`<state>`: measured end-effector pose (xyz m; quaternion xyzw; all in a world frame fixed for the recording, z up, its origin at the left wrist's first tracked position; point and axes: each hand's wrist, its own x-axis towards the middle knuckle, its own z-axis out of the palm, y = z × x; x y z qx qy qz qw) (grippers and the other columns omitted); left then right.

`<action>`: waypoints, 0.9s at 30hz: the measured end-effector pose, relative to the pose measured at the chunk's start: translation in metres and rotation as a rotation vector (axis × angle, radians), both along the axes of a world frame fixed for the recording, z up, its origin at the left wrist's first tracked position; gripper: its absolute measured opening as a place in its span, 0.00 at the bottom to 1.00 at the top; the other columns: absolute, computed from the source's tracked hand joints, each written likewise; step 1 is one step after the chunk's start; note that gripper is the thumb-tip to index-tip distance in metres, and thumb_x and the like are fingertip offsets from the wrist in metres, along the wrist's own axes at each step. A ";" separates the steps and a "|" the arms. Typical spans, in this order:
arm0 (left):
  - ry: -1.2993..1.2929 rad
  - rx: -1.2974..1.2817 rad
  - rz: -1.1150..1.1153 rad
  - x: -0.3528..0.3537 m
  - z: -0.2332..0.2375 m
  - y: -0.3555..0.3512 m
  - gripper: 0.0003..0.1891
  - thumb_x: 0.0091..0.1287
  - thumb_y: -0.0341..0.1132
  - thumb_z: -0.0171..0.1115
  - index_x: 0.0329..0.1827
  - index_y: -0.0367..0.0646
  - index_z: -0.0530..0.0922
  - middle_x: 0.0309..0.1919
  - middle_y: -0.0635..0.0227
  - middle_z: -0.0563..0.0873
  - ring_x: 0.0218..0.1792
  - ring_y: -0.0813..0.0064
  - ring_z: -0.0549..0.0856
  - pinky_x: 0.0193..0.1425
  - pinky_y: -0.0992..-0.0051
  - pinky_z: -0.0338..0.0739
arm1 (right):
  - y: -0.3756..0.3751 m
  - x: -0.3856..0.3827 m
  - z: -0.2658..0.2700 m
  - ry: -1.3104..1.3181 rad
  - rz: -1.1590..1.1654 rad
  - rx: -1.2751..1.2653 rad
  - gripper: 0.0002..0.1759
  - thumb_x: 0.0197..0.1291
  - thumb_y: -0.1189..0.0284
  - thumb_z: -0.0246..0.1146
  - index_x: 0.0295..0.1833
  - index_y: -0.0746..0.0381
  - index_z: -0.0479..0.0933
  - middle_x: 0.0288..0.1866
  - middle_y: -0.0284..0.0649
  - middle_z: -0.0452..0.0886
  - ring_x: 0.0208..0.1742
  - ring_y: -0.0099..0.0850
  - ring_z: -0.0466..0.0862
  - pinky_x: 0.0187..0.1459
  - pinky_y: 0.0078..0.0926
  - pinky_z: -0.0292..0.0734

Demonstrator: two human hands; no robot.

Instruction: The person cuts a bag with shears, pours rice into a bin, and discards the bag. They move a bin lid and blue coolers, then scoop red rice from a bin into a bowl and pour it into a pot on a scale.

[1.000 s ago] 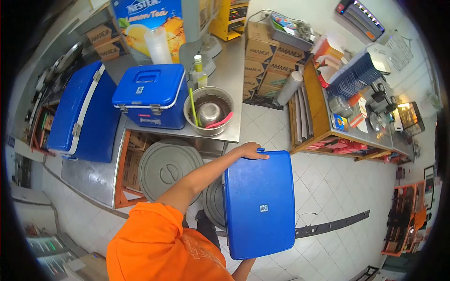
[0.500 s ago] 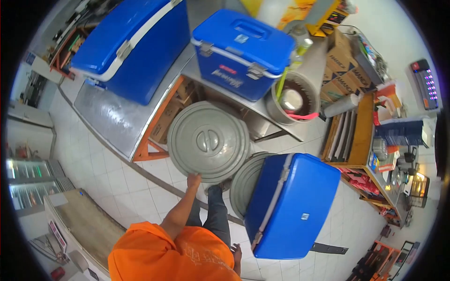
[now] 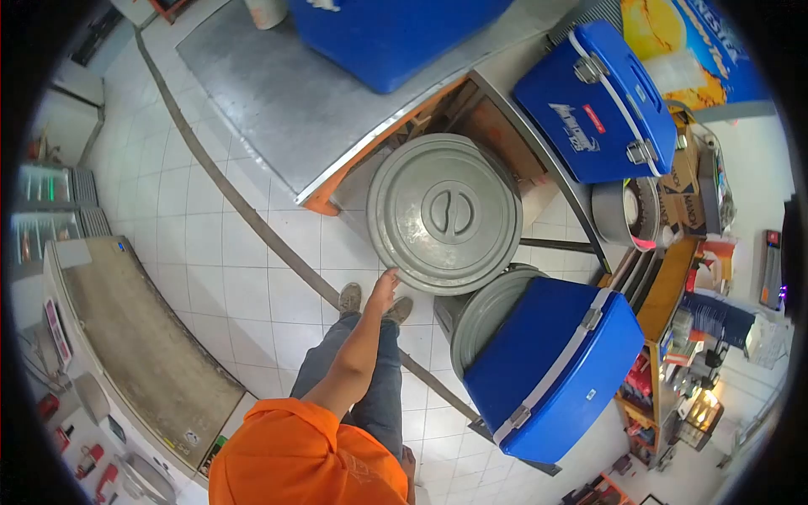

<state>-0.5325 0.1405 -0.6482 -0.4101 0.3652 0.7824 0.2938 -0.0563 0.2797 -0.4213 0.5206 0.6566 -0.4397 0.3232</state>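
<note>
My left hand (image 3: 385,290) reaches forward to the near edge of a round grey bin lid (image 3: 404,252), its fingers closed at the rim. The lid has a round recessed handle in its middle and lies on a large grey bin beside the table. My right hand (image 3: 409,473) hangs low at my side, mostly hidden by the orange shirt, so its fingers cannot be made out. A second grey lidded bin (image 3: 475,324) stands to the right, and a large blue cooler (image 3: 555,370) rests on it, covering part of its lid.
A metal-topped table (image 3: 278,93) stands ahead, bearing a big blue cooler (image 3: 387,42) and a smaller blue cooler (image 3: 589,109). A grey pot (image 3: 619,210) is beyond. A chest freezer (image 3: 126,311) is at left, a wooden shelf (image 3: 665,295) at right. A dark strip crosses the tiled floor.
My view has turned, so the table, bins and coolers sit differently in the frame. My left hand stays at the lid's rim. My right hand is now more hidden, and both shoes show.
</note>
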 end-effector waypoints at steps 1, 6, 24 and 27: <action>0.005 -0.015 -0.031 0.001 0.008 -0.002 0.39 0.68 0.54 0.53 0.78 0.46 0.52 0.78 0.53 0.50 0.76 0.60 0.58 0.77 0.49 0.35 | 0.001 0.006 0.001 0.002 0.026 0.009 0.19 0.72 0.60 0.51 0.56 0.62 0.77 0.46 0.41 0.82 0.47 0.35 0.81 0.49 0.31 0.75; 0.072 -0.012 0.014 0.015 0.013 -0.005 0.37 0.64 0.50 0.54 0.76 0.47 0.57 0.75 0.64 0.61 0.75 0.63 0.59 0.73 0.45 0.35 | 0.027 0.024 -0.002 0.039 0.165 0.027 0.18 0.73 0.61 0.51 0.55 0.62 0.77 0.45 0.41 0.83 0.46 0.34 0.81 0.49 0.31 0.76; 0.129 -0.079 0.286 0.247 -0.049 -0.011 0.19 0.62 0.41 0.58 0.55 0.47 0.72 0.44 0.73 0.79 0.49 0.76 0.75 0.48 0.69 0.63 | 0.160 -0.258 -0.210 0.640 0.318 -0.029 0.18 0.73 0.57 0.52 0.54 0.58 0.75 0.42 0.32 0.78 0.41 0.24 0.77 0.41 0.25 0.75; 0.073 -0.094 0.360 0.298 -0.058 -0.013 0.19 0.62 0.40 0.59 0.56 0.49 0.72 0.46 0.73 0.80 0.50 0.80 0.75 0.47 0.72 0.63 | 0.199 -0.314 -0.275 0.698 0.414 0.211 0.14 0.71 0.59 0.57 0.50 0.59 0.74 0.39 0.31 0.76 0.39 0.23 0.75 0.40 0.22 0.72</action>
